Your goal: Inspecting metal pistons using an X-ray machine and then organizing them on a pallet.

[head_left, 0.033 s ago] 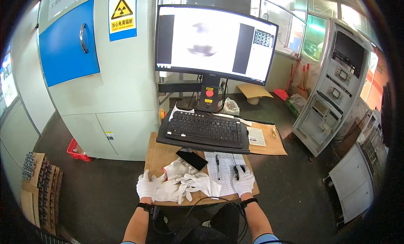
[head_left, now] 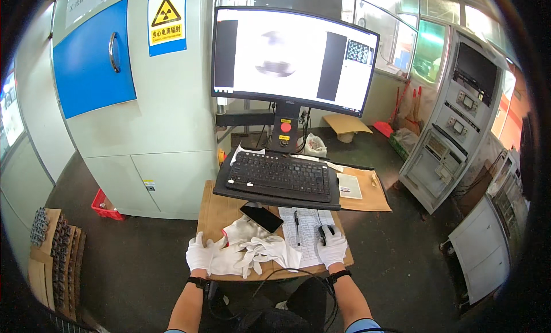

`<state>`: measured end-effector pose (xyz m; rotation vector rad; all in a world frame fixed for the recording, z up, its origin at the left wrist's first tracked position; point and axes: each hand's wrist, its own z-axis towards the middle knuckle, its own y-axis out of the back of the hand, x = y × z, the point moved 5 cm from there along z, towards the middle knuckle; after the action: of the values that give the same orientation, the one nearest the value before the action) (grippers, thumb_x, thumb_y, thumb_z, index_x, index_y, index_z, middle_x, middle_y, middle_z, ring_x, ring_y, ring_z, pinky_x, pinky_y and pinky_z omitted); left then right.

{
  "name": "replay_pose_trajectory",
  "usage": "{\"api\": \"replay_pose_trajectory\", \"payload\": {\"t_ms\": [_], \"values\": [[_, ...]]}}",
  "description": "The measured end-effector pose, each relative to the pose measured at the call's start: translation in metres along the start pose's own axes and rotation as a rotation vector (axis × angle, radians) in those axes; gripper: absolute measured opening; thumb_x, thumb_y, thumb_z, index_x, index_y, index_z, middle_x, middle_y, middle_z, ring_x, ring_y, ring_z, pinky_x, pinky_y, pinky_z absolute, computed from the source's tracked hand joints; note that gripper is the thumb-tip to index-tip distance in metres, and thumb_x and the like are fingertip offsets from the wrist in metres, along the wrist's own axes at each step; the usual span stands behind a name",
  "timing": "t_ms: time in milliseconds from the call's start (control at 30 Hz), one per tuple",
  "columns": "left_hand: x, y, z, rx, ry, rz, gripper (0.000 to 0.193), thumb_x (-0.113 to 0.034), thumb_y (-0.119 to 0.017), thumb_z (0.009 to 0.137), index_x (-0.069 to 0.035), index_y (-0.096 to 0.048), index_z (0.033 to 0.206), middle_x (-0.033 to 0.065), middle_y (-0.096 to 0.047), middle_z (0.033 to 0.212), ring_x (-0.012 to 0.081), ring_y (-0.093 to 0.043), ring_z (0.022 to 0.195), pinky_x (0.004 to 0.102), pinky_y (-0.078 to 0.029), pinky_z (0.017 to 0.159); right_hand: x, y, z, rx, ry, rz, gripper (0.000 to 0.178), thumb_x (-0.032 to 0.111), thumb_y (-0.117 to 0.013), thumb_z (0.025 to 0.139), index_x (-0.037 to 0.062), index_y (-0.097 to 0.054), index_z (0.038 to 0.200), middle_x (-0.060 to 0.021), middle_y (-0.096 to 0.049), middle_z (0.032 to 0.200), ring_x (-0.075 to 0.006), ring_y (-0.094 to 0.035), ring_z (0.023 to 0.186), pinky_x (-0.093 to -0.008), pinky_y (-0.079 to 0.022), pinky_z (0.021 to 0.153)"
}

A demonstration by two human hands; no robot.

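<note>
"Step in hand?"

"Mouse work, in my judgement: the right hand (head_left: 334, 251) is closed over the mouse (head_left: 326, 233), near the right edge of the bench (head_left: 211, 211), with a lit monitor (head_left: 287, 54) beyond."

"The left hand (head_left: 200, 254)?"

"At the left front corner, against the loose white gloves (head_left: 278, 250); whether its fingers grip anything, I cannot tell."

"What does the next move call for?"

"Short, flat strokes, I judge, kept inside the right edge."

"Room?"

"Tight. The pen (head_left: 297, 225) lies on a ruled sheet (head_left: 310, 254) left of the mouse, the keyboard tray (head_left: 313, 204) overhangs the back part, and the phone (head_left: 262, 217) sits behind the gloves (bare top shows mainly toward the left back corner)."
</note>
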<state>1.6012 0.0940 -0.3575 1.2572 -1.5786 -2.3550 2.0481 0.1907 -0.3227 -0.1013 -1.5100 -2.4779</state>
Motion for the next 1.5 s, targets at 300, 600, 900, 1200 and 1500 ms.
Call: {"api": "replay_pose_trajectory", "payload": {"t_ms": [300,600,900,1200,1500], "values": [[0.0008,0.0012,-0.0006,-0.042,-0.002,0.03,0.047,-0.035,-0.068,0.087,-0.013,-0.063,0.129,0.0182,-0.065,0.121,0.0376,-0.068,0.102,0.0446,-0.056,0.086,0.0028,0.0035,0.0014,0.022,-0.005,-0.002,0.056,0.028,-0.07,0.075,0.0178,-0.064,0.129,-0.02,-0.06,0.131,-0.0401,-0.062,0.102,-0.0503,-0.052,0.088],[0.0031,-0.0009,0.0007,-0.002,-0.001,0.012,0.052,-0.039,-0.068,0.087,-0.015,-0.06,0.132,0.0217,-0.063,0.123,0.0394,-0.068,0.102,0.0473,-0.056,0.086,0.0004,-0.0014,0.0006,0.037,-0.012,-0.023,0.057,0.029,-0.069,0.076,0.0182,-0.063,0.131,-0.02,-0.058,0.133,-0.0399,-0.062,0.105,-0.0502,-0.051,0.09],[-0.0009,0.0024,-0.0011,-0.001,0.001,0.023,0.052,-0.038,-0.068,0.087,-0.014,-0.06,0.132,0.0222,-0.063,0.123,0.0401,-0.068,0.103,0.0472,-0.056,0.086,-0.0007,-0.0013,0.0025,0.062,-0.019,0.009,0.056,0.029,-0.069,0.076,0.0182,-0.064,0.131,-0.0175,-0.058,0.134,-0.0385,-0.061,0.106,-0.049,-0.051,0.092],[0.0031,-0.0008,0.0007,-0.019,-0.003,0.024,0.051,-0.037,-0.068,0.087,-0.013,-0.061,0.131,0.0217,-0.064,0.121,0.0401,-0.068,0.102,0.0471,-0.056,0.085,0.0008,-0.0023,0.0017,0.032,-0.012,-0.015,0.055,0.028,-0.069,0.076,0.0183,-0.065,0.129,-0.0174,-0.058,0.133,-0.0385,-0.061,0.105,-0.0491,-0.051,0.092],[0.0005,0.0007,0.0001,0.005,0.0,0.018,0.051,-0.038,-0.067,0.087,-0.012,-0.061,0.131,0.0212,-0.064,0.122,0.0391,-0.067,0.104,0.0459,-0.056,0.087,0.0007,-0.0003,0.0012,0.021,-0.008,0.006,0.054,0.027,-0.069,0.075,0.0196,-0.065,0.129,-0.0178,-0.058,0.132,-0.0388,-0.062,0.104,-0.0495,-0.052,0.089]]}}
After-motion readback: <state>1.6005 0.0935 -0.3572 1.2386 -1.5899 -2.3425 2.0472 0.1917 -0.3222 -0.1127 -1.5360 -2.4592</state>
